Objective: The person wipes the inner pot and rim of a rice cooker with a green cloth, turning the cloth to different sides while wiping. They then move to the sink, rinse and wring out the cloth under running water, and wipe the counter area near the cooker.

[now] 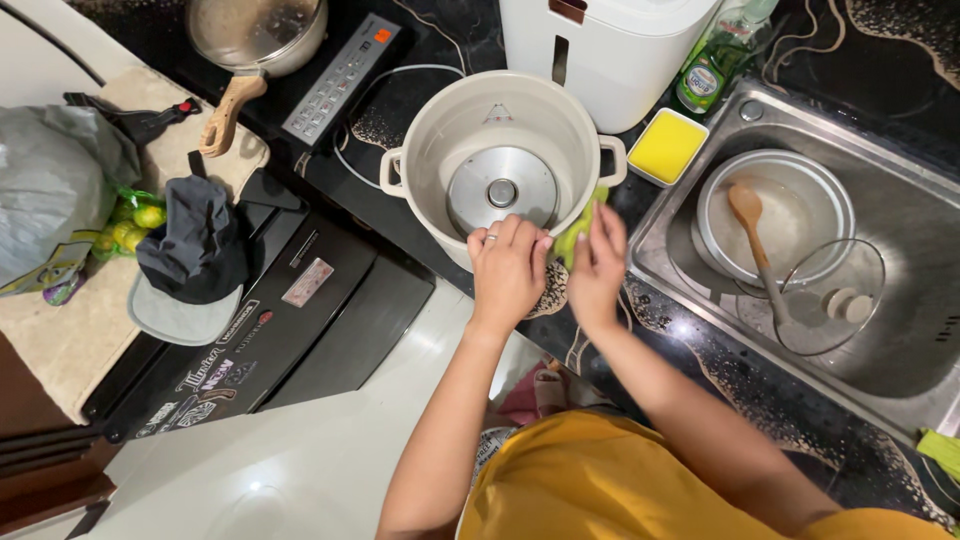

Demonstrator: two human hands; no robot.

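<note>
Wiping the near rim of a white rice-cooker body, with both hands at its front edge. Left hand: fingers curled over the near rim, a ring on one finger, steadying the cooker; clenched on the rim rather than on any loose item. Right hand: fingers pinched around a yellow-green cloth or sponge, pressed against the outer wall just below the right handle; fully closed on that pad, no gap visible between fingers. Cooker standing empty on the black patterned counter, heating plate bare at the bottom, inner pot absent.

Judged step: cleaning of the cooker housing, apparently at the rim and right side. Next move, as a judgement only: calls for a firm hold by the steadying hand and a sliding pass of the pad along the rim, with care to keep moisture off the heating plate.

To the right, a steel sink holding a white bowl-shaped pot, a wooden spoon and a glass lid. Between cooker and sink, a yellow sponge in a white tray, a green bottle of dish liquid behind it. To the left, an induction hob, a pan with wooden handle, and a dark cap.
</note>
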